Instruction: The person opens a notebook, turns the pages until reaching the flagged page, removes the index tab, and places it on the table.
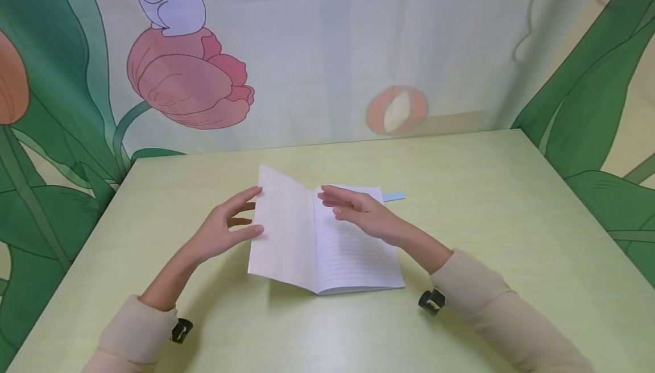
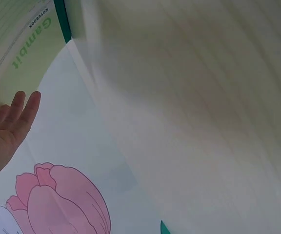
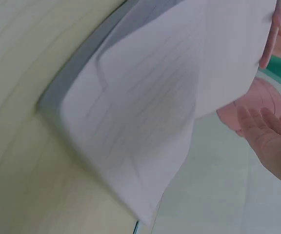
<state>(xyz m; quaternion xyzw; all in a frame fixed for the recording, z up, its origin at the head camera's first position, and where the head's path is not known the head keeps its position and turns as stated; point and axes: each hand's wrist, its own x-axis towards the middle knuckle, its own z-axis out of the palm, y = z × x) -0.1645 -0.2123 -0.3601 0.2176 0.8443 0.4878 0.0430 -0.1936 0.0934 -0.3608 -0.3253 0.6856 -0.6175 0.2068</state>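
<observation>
A notebook (image 1: 358,248) lies spread on the table, its right-hand page ruled. Its raised front cover (image 1: 284,231) shows a plain pale inner side in the head view. Green lettering marks the cover's outside (image 2: 33,44) in the left wrist view. My left hand (image 1: 220,228) is at the cover's left edge, fingers extended, with thumb and index fingertips at that edge. Over the upper part of the ruled page is my right hand (image 1: 360,211), its fingers fairly straight and holding nothing. The right wrist view shows this hand (image 3: 270,141) apart from the pages.
A light blue strip (image 1: 394,197) sticks out past the notebook's upper right side. The pale yellow-green table (image 1: 512,219) extends around the notebook. Behind it hangs a printed cloth (image 1: 307,66) with flowers and leaves. Small black devices (image 1: 432,302) are on both sleeves.
</observation>
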